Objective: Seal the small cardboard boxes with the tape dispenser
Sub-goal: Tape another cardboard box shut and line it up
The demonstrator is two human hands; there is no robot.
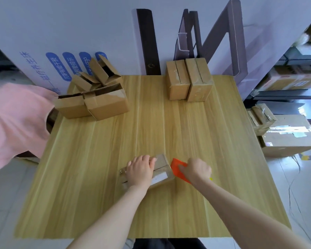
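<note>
Work surface: light wood-grain table (pixel 169 123).
Box under work: small brown cardboard box (pixel 162 161), lying near the front edge of the table, a little right of centre.
Box axis: the long axis runs left to right, with the right end slightly farther from the person. The closed top flaps face up and a white label shows on the near side.
Left hand (pixel 139 169): lies flat on the left part of the box top. The fingers are extended and released, not curled, with the tips reaching towards the far edge of the top. The box sits directly beneath palm and fingers.
Right hand (pixel 198 170): fingers are clenched round the orange plastic tape dispenser (pixel 176 168), covering its rear part.
Dispenser position: just beside the right end of the box. Its long axis is slanted, with the exposed orange nose pointing away from the person and slightly left. It appears to touch the box end, but the contact line is blurred.
Far right of table: two taped brown cardboard boxes (pixel 188 81), standing side by side and touching.
Far left of table: cluster of brown cardboard boxes with open flaps (pixel 97 103).
Left margin: a second person's pink sleeve (pixel 13 123), beside the table edge.
</note>
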